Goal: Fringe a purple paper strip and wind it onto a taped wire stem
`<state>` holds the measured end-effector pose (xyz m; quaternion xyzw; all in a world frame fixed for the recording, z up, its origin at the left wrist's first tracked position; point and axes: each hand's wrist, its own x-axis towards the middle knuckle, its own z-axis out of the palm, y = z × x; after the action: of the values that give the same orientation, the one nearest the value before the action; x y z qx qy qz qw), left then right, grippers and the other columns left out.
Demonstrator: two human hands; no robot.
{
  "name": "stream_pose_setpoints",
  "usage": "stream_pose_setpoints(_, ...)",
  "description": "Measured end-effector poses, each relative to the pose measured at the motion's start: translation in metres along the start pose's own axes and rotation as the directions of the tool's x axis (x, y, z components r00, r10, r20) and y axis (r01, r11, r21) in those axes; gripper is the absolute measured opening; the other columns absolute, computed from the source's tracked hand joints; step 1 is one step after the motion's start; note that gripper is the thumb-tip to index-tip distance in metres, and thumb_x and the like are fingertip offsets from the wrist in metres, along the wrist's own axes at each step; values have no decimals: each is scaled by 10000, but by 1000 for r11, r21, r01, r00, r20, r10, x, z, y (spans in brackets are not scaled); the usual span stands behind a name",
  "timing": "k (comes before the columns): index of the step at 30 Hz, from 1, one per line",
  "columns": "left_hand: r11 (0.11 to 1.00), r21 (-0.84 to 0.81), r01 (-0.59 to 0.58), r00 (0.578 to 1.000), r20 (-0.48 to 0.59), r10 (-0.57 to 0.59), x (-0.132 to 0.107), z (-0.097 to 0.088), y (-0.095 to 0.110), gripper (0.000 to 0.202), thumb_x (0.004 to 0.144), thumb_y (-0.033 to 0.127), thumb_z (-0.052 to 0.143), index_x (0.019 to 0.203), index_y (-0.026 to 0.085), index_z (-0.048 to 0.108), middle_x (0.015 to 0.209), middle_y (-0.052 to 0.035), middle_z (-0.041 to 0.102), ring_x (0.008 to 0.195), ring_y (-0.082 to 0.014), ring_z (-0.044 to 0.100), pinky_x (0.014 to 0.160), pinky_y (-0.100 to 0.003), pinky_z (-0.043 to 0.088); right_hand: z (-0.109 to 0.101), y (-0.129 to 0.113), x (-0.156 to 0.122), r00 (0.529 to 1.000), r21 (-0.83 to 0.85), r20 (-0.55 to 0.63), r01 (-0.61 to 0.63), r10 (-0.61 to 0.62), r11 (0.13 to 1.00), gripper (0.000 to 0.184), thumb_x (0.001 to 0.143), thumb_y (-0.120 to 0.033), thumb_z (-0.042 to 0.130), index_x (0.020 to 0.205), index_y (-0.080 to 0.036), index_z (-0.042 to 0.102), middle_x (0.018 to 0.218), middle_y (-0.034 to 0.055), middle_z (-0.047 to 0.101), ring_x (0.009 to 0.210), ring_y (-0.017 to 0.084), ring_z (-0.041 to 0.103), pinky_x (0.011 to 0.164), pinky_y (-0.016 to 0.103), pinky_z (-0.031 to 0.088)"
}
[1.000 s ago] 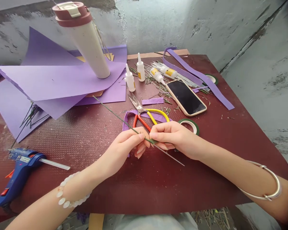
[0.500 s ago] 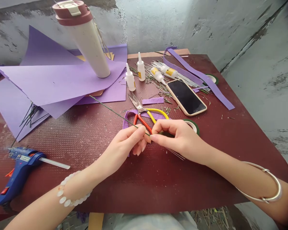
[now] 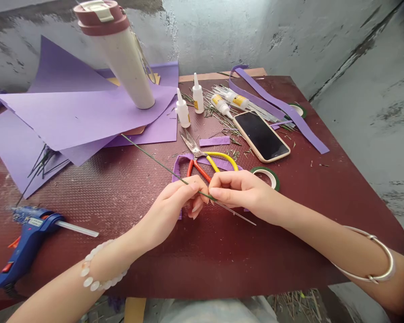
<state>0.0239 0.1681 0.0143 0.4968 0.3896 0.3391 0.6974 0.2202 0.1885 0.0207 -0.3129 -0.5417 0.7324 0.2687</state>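
Note:
A thin floral wire (image 3: 151,156) runs slantwise across the middle, wrapped in green on its upper left length. Its bare silvery ends (image 3: 239,214) stick out below my right hand. My left hand (image 3: 175,204) is closed, pinching the green part between thumb and fingers. Close beside it, my right hand (image 3: 245,195) pinches the wire where the green ends; whether a tape strip is in those fingers I cannot tell. Scissors (image 3: 195,154) with red and yellow handles lie just beyond my hands, over a purple paper strip (image 3: 176,169). A green tape roll (image 3: 277,181) lies beyond my right wrist.
At the left is a blue glue gun (image 3: 30,240). A tumbler (image 3: 128,67) stands on purple paper sheets (image 3: 81,116). Small glue bottles (image 3: 198,96), a phone (image 3: 262,137), loose wires (image 3: 210,96) and a long purple strip (image 3: 286,107) occupy the back right.
The wire has shifted slightly toward the upper left. My right hand has moved a little, showing more of the tape roll and the bare wire ends.

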Motion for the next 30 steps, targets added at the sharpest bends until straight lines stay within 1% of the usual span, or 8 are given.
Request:
stream_pose_setpoints(5,998,-52,18,999,39,-16,0,-2,0,269,947,280,455,753,145,583,602,24,477,564,-98,441,558,-242,339,-2,-1,0,998,15,12,-63,63,998,256,861,-342,701,755,-140,584,634,-59,452,547,65,321,508,236,219)
stream_pose_setpoints(11,1000,-27,10,1000,25,-9,1,-3,-1,251,923,284,462,753,146,585,596,22,496,560,-99,445,565,-246,331,-2,-3,1,998,-67,-8,-68,68,995,190,831,-278,722,735,-145,626,664,-38,518,607,87,417,558,235,288)
stream_pose_setpoints(15,1000,21,5,1000,-3,-5,2,-2,0,245,948,319,464,820,155,592,642,26,514,574,-100,465,583,-247,359,0,-3,-2,997,-222,-80,7,-25,975,200,878,-274,655,725,-156,602,672,-34,528,614,93,439,569,231,321)
stream_pose_setpoints(19,990,123,67,995,-77,-58,3,3,3,360,973,422,469,744,156,553,607,32,472,549,-100,447,568,-250,352,3,0,-6,946,-603,-141,151,-292,783,160,898,-221,604,755,-151,605,628,-44,498,560,83,400,555,230,323)
stream_pose_setpoints(22,984,169,63,997,-58,-54,3,5,4,437,971,427,497,630,153,489,624,36,424,541,-76,424,558,-239,337,5,3,-7,922,-718,-89,203,-377,666,127,886,-179,605,765,-140,614,616,-46,506,551,76,407,571,227,333)
stream_pose_setpoints(25,989,135,60,998,-32,-56,3,4,3,416,981,394,499,644,150,485,628,50,375,524,-57,392,532,-226,303,4,2,-5,956,-603,-104,160,-275,781,128,899,-193,610,784,-143,636,667,-37,558,598,78,450,582,217,344)
stream_pose_setpoints(28,995,79,58,998,-12,-57,1,3,2,373,984,358,503,676,149,508,618,52,360,535,-58,390,527,-217,297,3,0,-3,987,-346,-111,71,-115,935,169,911,-231,612,765,-148,636,644,-48,518,579,73,411,542,216,314)
stream_pose_setpoints(30,998,42,55,998,4,-55,0,3,3,348,984,337,502,695,146,532,621,49,363,544,-62,397,524,-217,304,1,0,-2,996,-182,-86,22,-38,983,173,892,-238,638,744,-147,629,614,-57,472,552,68,365,507,220,271)
